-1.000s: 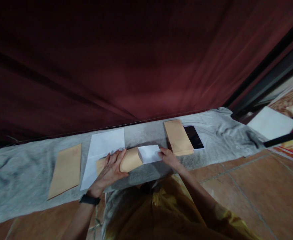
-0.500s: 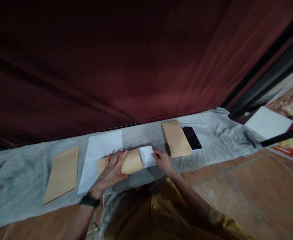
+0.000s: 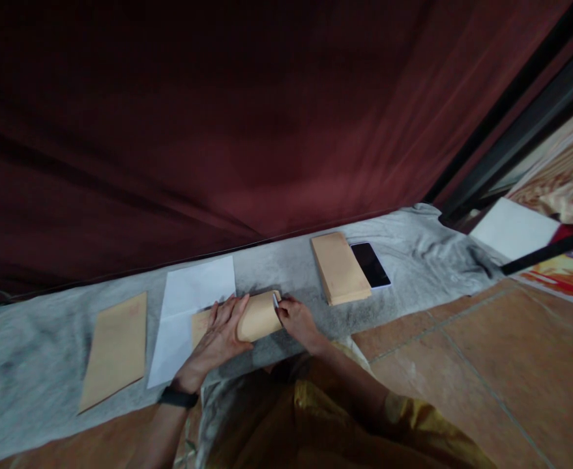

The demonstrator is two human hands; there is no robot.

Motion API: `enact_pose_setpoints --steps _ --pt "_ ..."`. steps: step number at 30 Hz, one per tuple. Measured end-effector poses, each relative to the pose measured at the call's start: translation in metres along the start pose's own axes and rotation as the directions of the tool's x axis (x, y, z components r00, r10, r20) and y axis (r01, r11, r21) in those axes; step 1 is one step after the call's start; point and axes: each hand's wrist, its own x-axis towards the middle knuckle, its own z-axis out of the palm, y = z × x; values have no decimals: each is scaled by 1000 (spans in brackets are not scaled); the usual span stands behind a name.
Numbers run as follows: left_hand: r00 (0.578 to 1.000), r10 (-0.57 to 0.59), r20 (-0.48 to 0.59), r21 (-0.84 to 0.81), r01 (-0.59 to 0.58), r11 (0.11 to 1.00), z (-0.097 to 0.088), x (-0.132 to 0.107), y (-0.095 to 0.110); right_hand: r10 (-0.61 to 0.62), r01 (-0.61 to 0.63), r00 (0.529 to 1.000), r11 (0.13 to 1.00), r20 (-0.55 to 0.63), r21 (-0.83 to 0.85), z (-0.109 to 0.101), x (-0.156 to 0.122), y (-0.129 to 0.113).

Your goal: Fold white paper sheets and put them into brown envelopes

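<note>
My left hand (image 3: pixel 223 332), with a dark band at the wrist, lies across a brown envelope (image 3: pixel 261 316). Its fingers rest over the envelope and its thumb sits by the near edge, holding it bowed. The envelope's mouth faces right. At that mouth, my right hand (image 3: pixel 298 322) is closed in a pinch on a white paper (image 3: pixel 276 301). Only a thin strip of this paper shows; the remainder is hidden by the envelope and fingers. Partly beneath the envelope and my left hand is a creased white sheet (image 3: pixel 198 283).
Another brown envelope (image 3: pixel 115 348) lies at the left on the grey cloth (image 3: pixel 32 352). To the right are a stack of brown envelopes (image 3: pixel 341 267) and a phone (image 3: pixel 370 264). A dark red curtain (image 3: pixel 266 130) hangs behind; floor tiles (image 3: pixel 462 365) show at lower right.
My right hand has moved left with the white paper, which has slid into the envelope until just a strip shows. My left hand stays on the envelope. The view has shifted slightly.
</note>
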Motion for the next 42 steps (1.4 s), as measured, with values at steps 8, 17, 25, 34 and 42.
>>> enact_pose_setpoints --steps 8,17,25,34,42 --pt "1000 13 -11 -1 -13 1000 0 2 2 51 -49 992 999 -115 16 1 -1 -5" --pt "999 36 -17 19 -36 999 2 2 -1 137 -141 987 989 -80 -40 -6 0 -12" --pt "999 37 -4 10 -37 999 0 3 -1 178 -179 981 984 -77 -8 -3 0 -10" --pt "997 68 -24 25 -67 997 0 6 -6 222 -206 974 953 -48 224 -1 8 3" --pt "992 12 -125 -41 -18 999 -2 9 6 354 -294 925 432 139 853 -6 11 11"
